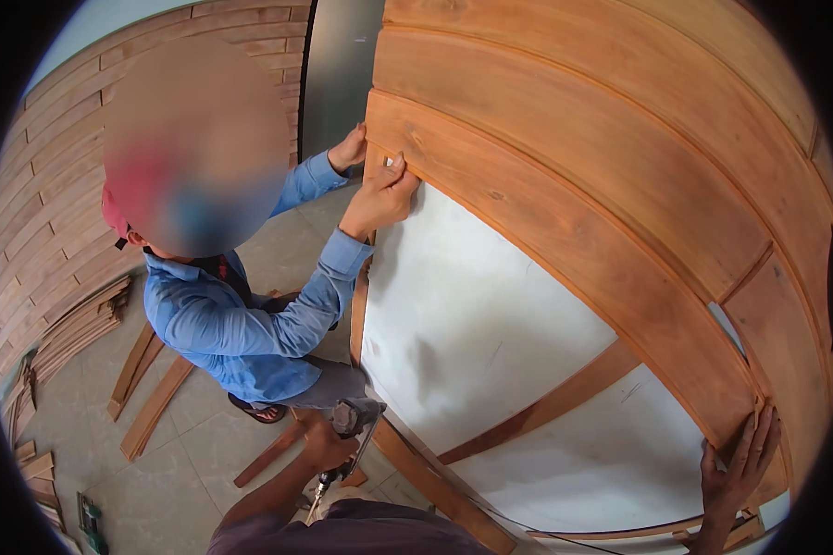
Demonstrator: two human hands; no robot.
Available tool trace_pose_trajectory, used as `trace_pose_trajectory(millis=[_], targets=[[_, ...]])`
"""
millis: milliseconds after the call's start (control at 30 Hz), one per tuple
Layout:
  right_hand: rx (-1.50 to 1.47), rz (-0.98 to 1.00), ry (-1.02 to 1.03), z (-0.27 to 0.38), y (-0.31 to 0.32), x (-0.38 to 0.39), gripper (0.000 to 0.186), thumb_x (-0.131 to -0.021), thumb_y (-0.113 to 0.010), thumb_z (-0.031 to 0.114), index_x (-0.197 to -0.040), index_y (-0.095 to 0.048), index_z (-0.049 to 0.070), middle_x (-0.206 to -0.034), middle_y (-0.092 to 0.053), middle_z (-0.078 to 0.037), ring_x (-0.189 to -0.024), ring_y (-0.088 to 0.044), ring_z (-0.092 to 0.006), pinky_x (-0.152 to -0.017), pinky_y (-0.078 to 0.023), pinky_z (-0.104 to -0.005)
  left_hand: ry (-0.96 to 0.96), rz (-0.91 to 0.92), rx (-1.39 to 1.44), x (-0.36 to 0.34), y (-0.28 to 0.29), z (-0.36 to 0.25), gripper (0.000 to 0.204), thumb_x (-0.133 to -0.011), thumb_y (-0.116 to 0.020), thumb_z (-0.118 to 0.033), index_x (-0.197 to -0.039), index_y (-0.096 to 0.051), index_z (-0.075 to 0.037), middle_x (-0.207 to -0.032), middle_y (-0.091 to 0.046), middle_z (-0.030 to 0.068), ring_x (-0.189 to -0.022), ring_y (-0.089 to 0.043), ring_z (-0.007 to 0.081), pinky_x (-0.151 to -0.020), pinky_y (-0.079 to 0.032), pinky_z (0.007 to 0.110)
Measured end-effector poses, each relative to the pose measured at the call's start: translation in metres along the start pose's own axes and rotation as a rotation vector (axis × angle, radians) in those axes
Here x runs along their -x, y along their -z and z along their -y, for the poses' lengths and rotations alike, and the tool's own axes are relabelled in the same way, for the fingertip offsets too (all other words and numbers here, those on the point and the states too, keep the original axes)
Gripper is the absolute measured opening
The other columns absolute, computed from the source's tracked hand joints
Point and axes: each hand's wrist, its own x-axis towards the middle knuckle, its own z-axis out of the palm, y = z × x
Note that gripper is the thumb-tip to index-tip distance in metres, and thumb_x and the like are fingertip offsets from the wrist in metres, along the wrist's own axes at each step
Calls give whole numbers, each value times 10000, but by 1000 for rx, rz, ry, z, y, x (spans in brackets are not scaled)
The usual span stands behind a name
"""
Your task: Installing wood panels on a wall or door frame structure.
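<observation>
My left hand (326, 446) is closed round the handle of a nail gun (354, 418), low in the middle of the view, with a metal hose fitting below the grip. On the right, my right hand (742, 462) holds the lower right end of a long orange-brown wooden plank (537, 222). Its fingers reach straight over the plank's end, and the thumb is at the lower edge. A co-worker in a blue shirt (241, 319) grips the plank's far left end with both hands.
Fitted planks (574, 102) cover the wall above. Below lies a white wall panel (472, 314) crossed by a brown batten (546, 407). Loose boards (157, 407) and stacked strips (83, 319) lie on the tiled floor (171, 462) at left, near a green power tool (90, 523).
</observation>
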Motion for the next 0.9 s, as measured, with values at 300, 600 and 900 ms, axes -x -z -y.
trace_pose_trajectory(millis=[300,600,900], targets=[[6,13,-19,4,3,-11,678,-927,-636,399,-1420,-411,-7,-1468,-430,-224,-1335,-429,-450,-1090,-382,-600,-476,-7,553,37,56,-141,288,-754,-606,116,-1037,-602,59,-739,-660,97,-574,-622,128,-532,-514,269],[10,3,0,1,5,-19,676,-938,-624,403,-1426,-405,-9,-1457,-439,-221,-1329,-432,-447,-1092,-387,-586,-775,-183,423,7,166,-313,196,-866,-602,-113,-962,-670,44,-576,-593,83,-468,-552,149,-445,-421,280],[33,25,-16,2,1,-17,684,-931,-625,419,-1431,-410,5,-1463,-446,-210,-1328,-442,-431,-1094,-388,-577,-775,-201,180,-70,208,-409,189,-806,-638,-110,-845,-673,71,-591,-607,122,-458,-549,165,-400,-427,305]])
